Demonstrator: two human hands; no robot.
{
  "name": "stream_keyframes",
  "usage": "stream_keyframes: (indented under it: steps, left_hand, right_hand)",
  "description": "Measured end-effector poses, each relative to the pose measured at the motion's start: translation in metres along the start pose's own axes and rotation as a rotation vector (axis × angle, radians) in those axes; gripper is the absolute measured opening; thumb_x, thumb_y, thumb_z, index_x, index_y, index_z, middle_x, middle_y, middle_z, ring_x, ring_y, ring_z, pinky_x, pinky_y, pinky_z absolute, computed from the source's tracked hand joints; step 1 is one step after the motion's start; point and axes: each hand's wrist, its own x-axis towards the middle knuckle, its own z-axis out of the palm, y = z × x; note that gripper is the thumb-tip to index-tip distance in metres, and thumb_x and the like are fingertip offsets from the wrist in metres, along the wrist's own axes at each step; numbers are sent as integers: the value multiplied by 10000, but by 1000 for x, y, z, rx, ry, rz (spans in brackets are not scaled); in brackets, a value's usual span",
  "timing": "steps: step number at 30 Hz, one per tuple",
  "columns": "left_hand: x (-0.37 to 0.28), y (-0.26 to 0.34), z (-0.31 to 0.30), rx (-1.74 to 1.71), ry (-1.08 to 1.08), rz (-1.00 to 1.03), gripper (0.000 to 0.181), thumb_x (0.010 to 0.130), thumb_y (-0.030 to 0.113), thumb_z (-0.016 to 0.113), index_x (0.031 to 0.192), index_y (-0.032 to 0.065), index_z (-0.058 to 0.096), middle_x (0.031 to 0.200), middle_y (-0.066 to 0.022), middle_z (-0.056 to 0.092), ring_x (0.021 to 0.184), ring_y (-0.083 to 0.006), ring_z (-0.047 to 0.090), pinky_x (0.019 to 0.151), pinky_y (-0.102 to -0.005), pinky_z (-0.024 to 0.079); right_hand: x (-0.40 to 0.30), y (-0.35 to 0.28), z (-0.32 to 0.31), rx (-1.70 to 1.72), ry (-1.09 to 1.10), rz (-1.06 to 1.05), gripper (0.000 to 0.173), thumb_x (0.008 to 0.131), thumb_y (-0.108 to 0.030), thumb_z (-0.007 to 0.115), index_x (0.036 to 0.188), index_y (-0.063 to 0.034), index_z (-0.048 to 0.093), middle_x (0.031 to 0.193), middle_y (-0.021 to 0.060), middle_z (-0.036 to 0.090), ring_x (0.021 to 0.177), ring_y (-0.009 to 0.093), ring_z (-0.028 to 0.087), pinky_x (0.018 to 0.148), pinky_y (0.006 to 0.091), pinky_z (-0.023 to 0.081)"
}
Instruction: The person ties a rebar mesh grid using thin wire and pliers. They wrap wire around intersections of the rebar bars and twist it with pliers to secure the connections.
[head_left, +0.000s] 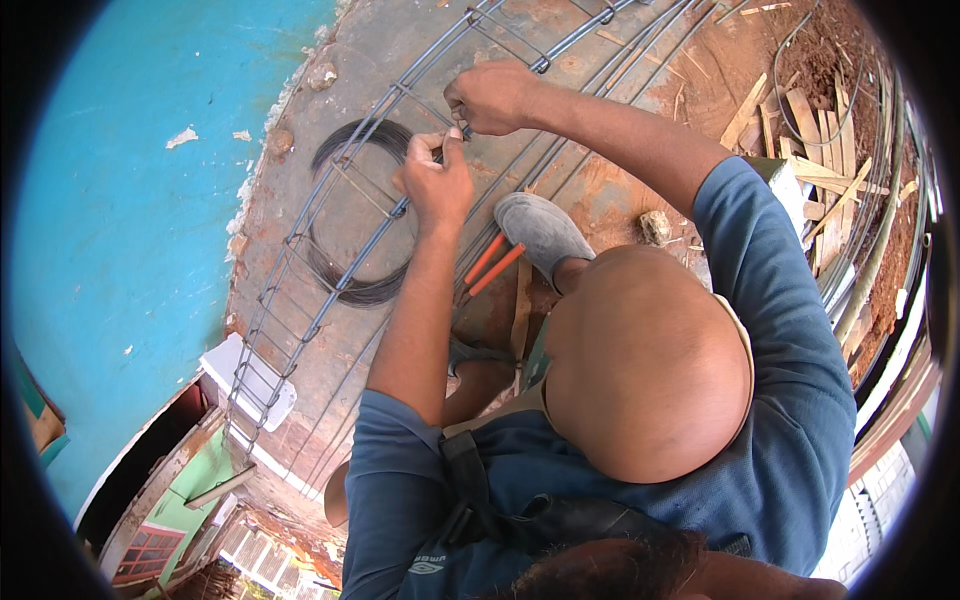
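Observation:
A long steel rebar cage (358, 262) with wire-tied stirrups runs from the top centre down to the lower left. My left hand (439, 176) is at its near bar, thumb and forefinger brought together; whatever lies between them is too small to make out. Just above and to the right, my right hand (491, 97) is curled in a fist close to the same bar, its grip hidden by the fingers. A coil of thin dark tie wire (360, 294) lies on the concrete under the cage. A tool with orange handles (496, 270) rests beside my shoe, its head hidden.
Loose steel bars (555, 154) run alongside the cage. A blue wall (150, 150) borders the left side. Split wood pieces (832, 165) lie on red soil at the right, and a stone (655, 227) sits near my knee.

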Motion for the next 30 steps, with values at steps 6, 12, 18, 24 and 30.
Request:
stream_keyframes:
  steps: [6, 12, 18, 24, 30]
  left_hand:
    - [-5, -2, 0, -11, 17, 140, 218, 978, 162, 832, 966, -20, 711, 1011, -181, 786, 974, -256, 724, 908, -435, 556]
    - [-8, 6, 5, -72, -2, 50, 221, 968, 150, 837, 946, -11, 687, 1021, -167, 789, 959, -258, 728, 905, -435, 561]
    - [-5, 9, -4, -41, -59, -10, 210, 982, 161, 822, 976, -6, 695, 1009, -163, 791, 915, -244, 733, 860, -415, 570]
    - [-3, 10, -3, -18, -77, -8, 199, 986, 155, 811, 984, -11, 702, 1046, -179, 807, 986, -278, 756, 936, -436, 562]
    - [-5, 15, -3, 1, -67, 1, 197, 980, 139, 810, 980, -27, 703, 1094, -209, 816, 1037, -304, 775, 967, -429, 569]
  right_hand:
    - [32, -7, -8, 15, -238, 107, 299, 827, -256, 773, 1019, -45, 865, 1094, 198, 826, 1089, 416, 774, 1030, 605, 519]
    - [16, 5, -1, 7, -243, 92, 290, 883, -268, 761, 1060, -65, 869, 1108, 189, 816, 1169, 387, 743, 1090, 605, 463]
    - [-60, 2, 35, -13, 400, -2, 295, 957, -236, 770, 1208, -81, 790, 1252, 118, 706, 1293, 328, 606, 1106, 484, 485]
    - [-90, -6, 89, -212, 616, -79, 414, 963, -265, 779, 1333, -87, 730, 1385, 102, 659, 1318, 314, 597, 1208, 525, 416]
    - [-84, -7, 79, -265, 535, -54, 309, 994, -232, 731, 1271, -94, 712, 1262, 93, 680, 1322, 329, 594, 1262, 563, 349]
